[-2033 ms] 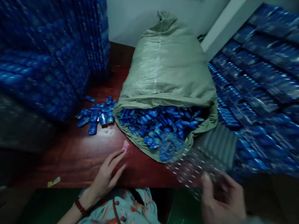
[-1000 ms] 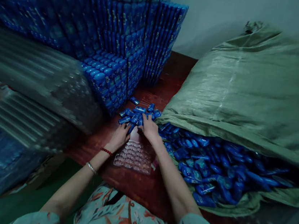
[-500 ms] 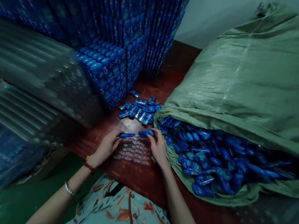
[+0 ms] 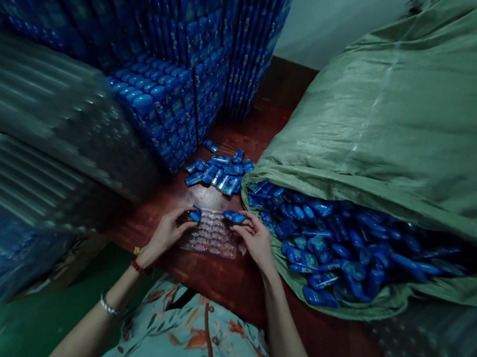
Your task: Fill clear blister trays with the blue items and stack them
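A clear plastic tray with rows of moulded pockets (image 4: 214,236) lies on the dark red table between my hands. My left hand (image 4: 169,231) pinches a small blue wrapped packet (image 4: 195,214) at the tray's far left corner. At the far right corner, my right hand (image 4: 254,235) has its fingers on another blue packet (image 4: 232,216). Just beyond the tray lies a loose pile of similar blue packets (image 4: 218,173), their print too small to read.
Right of the tray, a big green woven sack (image 4: 376,120) gapes open, spilling blue packets (image 4: 333,254). Tall stacks of filled blue trays (image 4: 156,99) stand at the back left. Nested clear trays (image 4: 45,120) sit on the left, above a plastic-wrapped bundle (image 4: 6,260).
Both packets have come to the tray's far corners. The left packet has turned from lying lengthwise to tilted in my fingers. The view has shifted slightly.
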The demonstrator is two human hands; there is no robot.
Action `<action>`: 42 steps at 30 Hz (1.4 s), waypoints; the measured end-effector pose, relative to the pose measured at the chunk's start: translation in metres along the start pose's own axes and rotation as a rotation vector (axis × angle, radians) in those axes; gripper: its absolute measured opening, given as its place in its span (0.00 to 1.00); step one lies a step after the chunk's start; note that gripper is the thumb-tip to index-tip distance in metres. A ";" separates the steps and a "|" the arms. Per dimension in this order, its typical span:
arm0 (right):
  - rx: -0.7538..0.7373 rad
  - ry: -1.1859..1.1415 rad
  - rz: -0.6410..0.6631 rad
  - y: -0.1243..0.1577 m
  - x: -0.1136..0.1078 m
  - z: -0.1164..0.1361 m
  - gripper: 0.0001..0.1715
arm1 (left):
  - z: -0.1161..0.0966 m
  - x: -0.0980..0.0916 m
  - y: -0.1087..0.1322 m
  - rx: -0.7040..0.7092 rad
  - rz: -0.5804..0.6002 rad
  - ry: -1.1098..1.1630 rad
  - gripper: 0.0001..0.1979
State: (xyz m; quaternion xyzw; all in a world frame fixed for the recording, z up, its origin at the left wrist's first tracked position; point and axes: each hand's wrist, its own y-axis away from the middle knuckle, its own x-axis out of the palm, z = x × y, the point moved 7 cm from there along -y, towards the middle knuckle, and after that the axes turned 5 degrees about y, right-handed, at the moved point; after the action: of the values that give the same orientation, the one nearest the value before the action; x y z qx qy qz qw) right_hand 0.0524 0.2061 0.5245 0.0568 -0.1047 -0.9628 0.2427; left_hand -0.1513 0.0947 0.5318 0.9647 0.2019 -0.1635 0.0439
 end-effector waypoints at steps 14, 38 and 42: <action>-0.096 0.468 -0.198 -0.014 -0.004 -0.018 0.23 | -0.009 -0.008 -0.008 0.295 0.029 -0.564 0.25; -0.205 0.715 0.153 0.100 0.033 0.009 0.10 | -0.016 -0.006 0.048 0.278 0.259 -0.456 0.10; -0.169 1.004 0.149 0.096 0.024 0.007 0.15 | -0.002 0.012 0.064 0.289 0.375 -0.615 0.14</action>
State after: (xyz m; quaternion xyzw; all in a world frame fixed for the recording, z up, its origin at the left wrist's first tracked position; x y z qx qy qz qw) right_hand 0.0741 0.1130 0.5518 0.4845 0.0989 -0.8021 0.3348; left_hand -0.1151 0.0410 0.5309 0.8871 -0.0258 -0.4608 -0.0051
